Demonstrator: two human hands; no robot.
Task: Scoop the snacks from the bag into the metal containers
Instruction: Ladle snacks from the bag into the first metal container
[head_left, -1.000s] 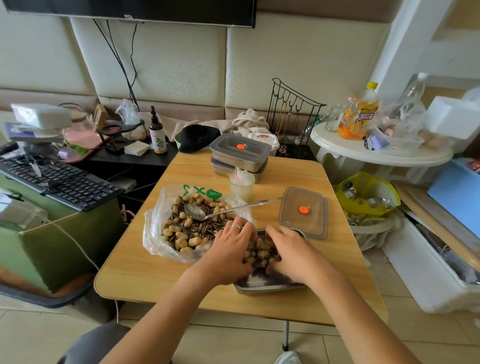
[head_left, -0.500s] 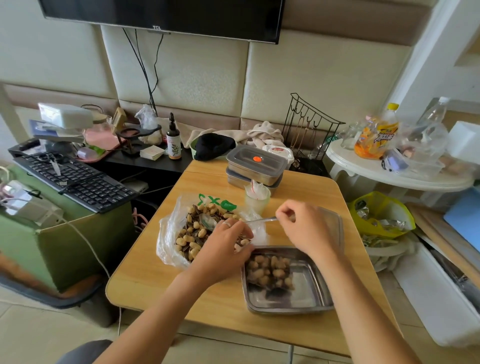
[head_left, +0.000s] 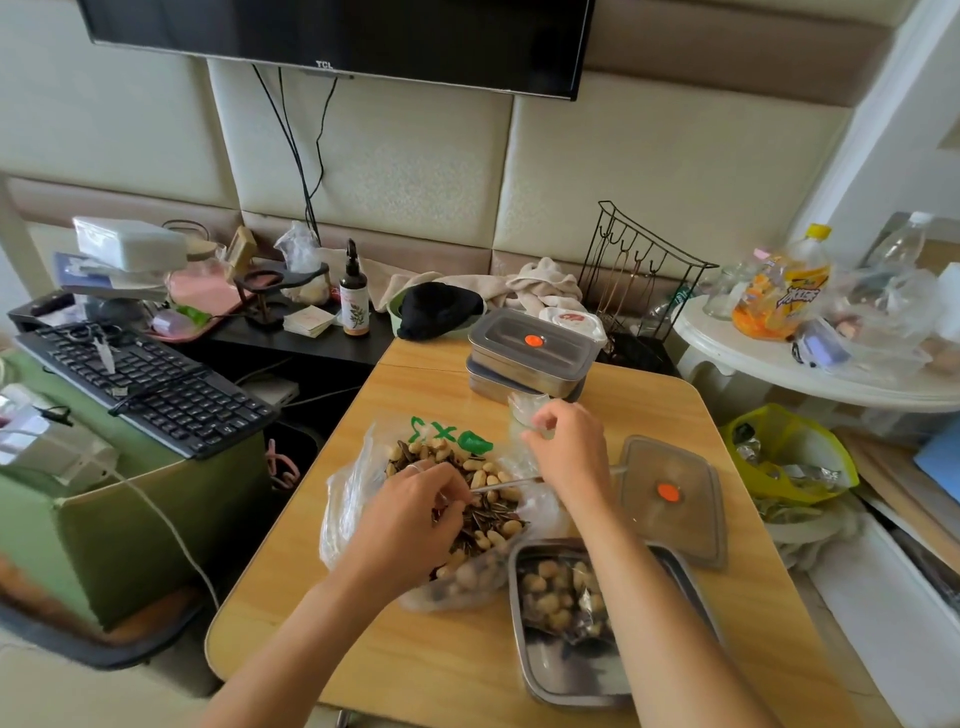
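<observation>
Head view, looking down on the wooden desk (head_left: 363, 649), and both hands are at the clear plastic bag (head_left: 349, 499) of snacks (head_left: 493, 522), which lies open at the middle of the desk, peanuts and striped seeds spilling toward the near side. Left hand (head_left: 410, 514) is down over the bag with its fingers curled, and the thin spoon (head_left: 506, 483) handle pokes out from its fingertips across the snacks; whether those fingers actually clasp it, I cannot tell. Right hand (head_left: 566, 452) is at the bag's far edge, thumb and fingers pinched together on blurred clear plastic, but whether that is the bag's rim or the small cup (head_left: 522, 408) just behind, I cannot tell. The open metal container (head_left: 597, 675) sits touching the bag on its right, with a heap of peanuts in its far half. Its lid (head_left: 691, 525), with an orange dot, lies flat just beyond. Two closed containers (head_left: 530, 364) are stacked at the far edge.
</observation>
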